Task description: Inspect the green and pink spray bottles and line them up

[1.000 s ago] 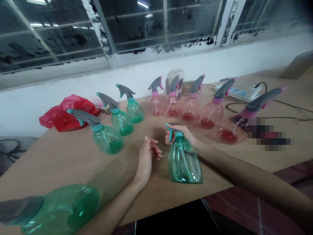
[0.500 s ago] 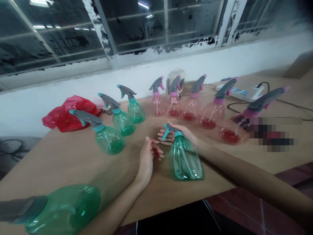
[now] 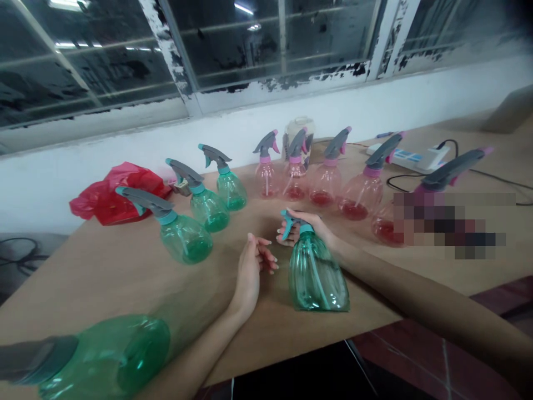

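My right hand point(image 3: 314, 225) is wrapped from behind around the grey and teal head of a clear green spray bottle point(image 3: 318, 278), which stands nearly upright close to the table's front edge. Its fingertips show behind the teal trigger. A thin tube runs down inside that bottle. Just to the left, my left hand point(image 3: 252, 269) rests on its edge over the table, fingers loosely bent and apart, holding nothing. A gap separates it from the bottle. Another green spray bottle point(image 3: 112, 355) is at the lower left, partly hidden by my left forearm.
Several green spray bottles point(image 3: 186, 239) stand at the left, near a red plastic bag point(image 3: 120, 194). A row of pink spray bottles point(image 3: 325, 186) curves along the back and right. Behind them lie a white power strip point(image 3: 408, 160) and black cables on the wooden table point(image 3: 200, 311).
My right fingers have drawn in closer around the spray bottle's head. The bottle has shifted very slightly toward me. My left hand stays in place.
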`<state>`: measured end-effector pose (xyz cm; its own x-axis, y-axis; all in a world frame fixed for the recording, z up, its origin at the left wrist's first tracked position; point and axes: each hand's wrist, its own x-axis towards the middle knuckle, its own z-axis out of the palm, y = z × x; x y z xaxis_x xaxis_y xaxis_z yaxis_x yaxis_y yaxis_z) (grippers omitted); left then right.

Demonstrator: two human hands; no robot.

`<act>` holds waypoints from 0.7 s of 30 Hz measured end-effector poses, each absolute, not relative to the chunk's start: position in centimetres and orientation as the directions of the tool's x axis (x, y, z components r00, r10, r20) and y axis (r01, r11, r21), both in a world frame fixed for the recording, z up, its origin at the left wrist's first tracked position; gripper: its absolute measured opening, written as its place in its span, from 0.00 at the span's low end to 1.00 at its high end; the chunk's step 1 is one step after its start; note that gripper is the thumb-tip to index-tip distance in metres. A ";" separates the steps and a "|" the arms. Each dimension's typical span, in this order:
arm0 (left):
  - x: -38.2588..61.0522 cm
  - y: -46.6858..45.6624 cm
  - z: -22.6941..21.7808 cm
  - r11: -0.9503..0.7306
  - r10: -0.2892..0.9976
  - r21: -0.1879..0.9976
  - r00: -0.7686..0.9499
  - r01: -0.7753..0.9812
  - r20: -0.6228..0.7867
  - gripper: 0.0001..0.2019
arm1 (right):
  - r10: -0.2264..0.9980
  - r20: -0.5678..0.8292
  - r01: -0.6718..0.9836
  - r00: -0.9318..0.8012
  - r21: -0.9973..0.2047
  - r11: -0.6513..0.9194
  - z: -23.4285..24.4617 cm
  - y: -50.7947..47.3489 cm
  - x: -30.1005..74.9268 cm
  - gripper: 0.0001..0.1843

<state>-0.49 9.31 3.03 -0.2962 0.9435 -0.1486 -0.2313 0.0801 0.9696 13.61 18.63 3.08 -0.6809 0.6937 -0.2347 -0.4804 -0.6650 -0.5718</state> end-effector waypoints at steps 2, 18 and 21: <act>-0.5 9.3 3.1 0.080 0.943 0.969 -0.298 -0.234 -0.150 0.29 | 0.747 -0.229 -0.513 -0.624 -0.600 -0.613 3.1 18.5 13.7 0.08; -0.1 8.6 4.0 0.081 0.938 0.980 -0.320 -0.184 -0.137 0.14 | 0.679 -0.205 -0.466 -0.705 -0.588 -0.661 2.7 19.2 14.0 0.15; -0.2 8.6 3.9 0.087 0.937 0.978 -0.318 -0.192 -0.146 0.14 | 0.671 -0.198 -0.461 -0.715 -0.588 -0.665 2.7 19.2 14.0 0.16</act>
